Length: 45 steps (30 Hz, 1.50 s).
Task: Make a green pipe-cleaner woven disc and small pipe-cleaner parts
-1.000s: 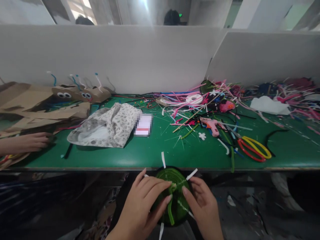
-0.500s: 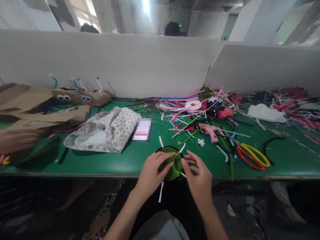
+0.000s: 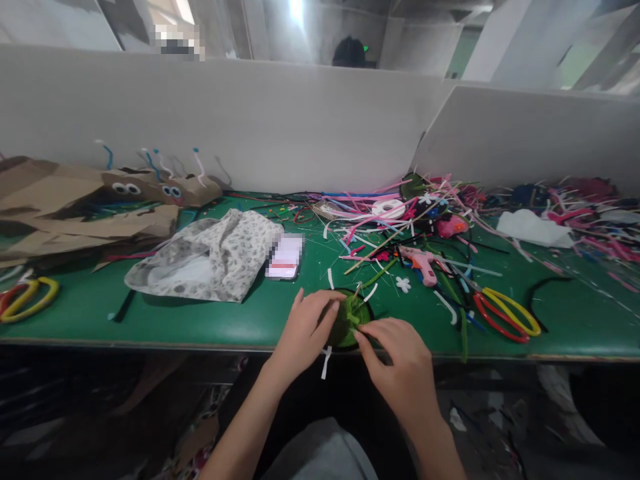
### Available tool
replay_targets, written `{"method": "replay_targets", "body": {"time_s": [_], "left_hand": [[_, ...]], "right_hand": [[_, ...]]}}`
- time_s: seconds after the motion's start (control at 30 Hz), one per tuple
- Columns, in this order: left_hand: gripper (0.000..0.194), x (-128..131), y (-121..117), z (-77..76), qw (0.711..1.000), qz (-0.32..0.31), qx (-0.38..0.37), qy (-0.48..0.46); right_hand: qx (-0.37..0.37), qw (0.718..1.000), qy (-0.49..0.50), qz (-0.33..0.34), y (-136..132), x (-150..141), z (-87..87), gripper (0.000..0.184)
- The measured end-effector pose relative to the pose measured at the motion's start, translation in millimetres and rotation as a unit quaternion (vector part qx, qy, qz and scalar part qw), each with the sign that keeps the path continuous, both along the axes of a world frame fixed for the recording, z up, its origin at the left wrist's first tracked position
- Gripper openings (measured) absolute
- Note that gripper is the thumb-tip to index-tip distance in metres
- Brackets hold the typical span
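Observation:
A round green disc wound from green pipe cleaner [image 3: 350, 319], with thin white strips sticking out of it, lies at the near edge of the green table [image 3: 225, 320]. My left hand [image 3: 305, 330] grips its left side with curled fingers. My right hand [image 3: 400, 357] pinches the green pipe cleaner end at the disc's middle. A white strip hangs down below the disc over the table edge.
A patterned cloth [image 3: 210, 257] and a phone [image 3: 285, 257] lie left of the hands. To the right are a pink glue gun [image 3: 423, 261], red and yellow scissors [image 3: 505, 310] and a heap of coloured pipe cleaners [image 3: 400, 213]. Brown paper bag puppets [image 3: 100, 200] sit far left, more scissors [image 3: 25, 300] near them.
My hands carried the green disc up from my lap onto the table edge. The other person's hand at the left has gone, leaving scissors in view there.

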<state>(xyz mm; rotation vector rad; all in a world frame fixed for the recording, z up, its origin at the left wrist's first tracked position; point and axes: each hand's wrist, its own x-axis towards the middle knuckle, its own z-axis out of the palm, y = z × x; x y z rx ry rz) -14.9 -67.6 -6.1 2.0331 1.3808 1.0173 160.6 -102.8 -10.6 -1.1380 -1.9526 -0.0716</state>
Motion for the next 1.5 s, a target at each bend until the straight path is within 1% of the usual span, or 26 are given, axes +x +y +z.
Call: {"method": "replay_targets", "body": {"time_s": [0.1,0.2,0.23,0.3,0.33,0.4,0.5,0.53,0.6,0.7,0.83,1.0,1.1,1.17,1.23,1.37,1.43,1.5], "left_hand": [[0.030,-2,5,5.9,0.999,-0.038,0.013,0.005],[0.047,-2,8,11.2,0.996,-0.090,0.010,0.024],[0.052,-2,9,11.8,0.995,-0.094,0.010,0.030],[0.057,0,10,11.2,0.996,-0.078,0.015,0.044],[0.056,1,11,10.2,0.996,-0.065,0.019,0.054],[0.045,4,12,8.1,0.996,-0.047,0.030,0.076],[0.026,7,17,6.1,0.995,-0.024,0.037,0.088],[0.021,7,18,5.8,0.996,-0.018,0.036,0.083],[0.012,5,19,5.4,0.998,-0.013,0.030,0.060],[0.006,-2,17,4.2,0.999,-0.022,0.023,0.005],[0.008,-10,13,0.5,0.996,-0.022,0.032,-0.077],[0.009,-13,15,-4.8,0.983,0.006,0.039,-0.181],[0.009,-14,18,-5.2,0.966,0.029,0.037,-0.255],[0.010,-15,18,-3.4,0.947,0.046,0.031,-0.316],[0.013,-16,17,-0.3,0.921,0.065,0.021,-0.383],[0.020,-19,13,6.1,0.861,0.106,-0.004,-0.498],[0.022,-19,11,8.6,0.833,0.108,-0.026,-0.541],[0.022,-20,10,10.8,0.814,0.099,-0.040,-0.570]], "right_hand": [[-0.001,1.000,-0.018,0.021,3,1,0.3,0.010],[-0.002,0.999,-0.019,0.030,3,0,-2.7,0.012],[-0.004,0.999,-0.016,0.031,3,0,-4.3,0.012],[-0.011,0.999,-0.005,0.036,1,0,-7.7,0.012],[-0.016,0.999,0.000,0.044,-1,0,-9.3,0.013],[-0.031,0.997,0.003,0.071,-3,1,-12.2,0.014],[-0.052,0.993,-0.011,0.107,-6,2,-17.1,0.025],[-0.052,0.992,-0.015,0.113,-6,3,-19.0,0.026],[-0.046,0.992,-0.014,0.118,-6,4,-22.8,0.024],[-0.038,0.993,-0.004,0.112,-5,5,-26.4,0.030],[-0.039,0.994,-0.002,0.107,-5,5,-26.9,0.032],[-0.043,0.994,-0.008,0.101,-6,6,-28.2,0.033],[-0.043,0.995,-0.005,0.093,-8,7,-29.4,0.033],[-0.044,0.995,-0.008,0.090,-8,6,-30.0,0.033],[-0.042,0.995,-0.012,0.089,-9,6,-30.3,0.033],[-0.036,0.996,-0.009,0.087,-10,4,-30.4,0.032],[-0.032,0.996,-0.004,0.085,-11,2,-29.9,0.032],[-0.027,0.996,-0.005,0.087,-12,-2,-28.7,0.032]]}}
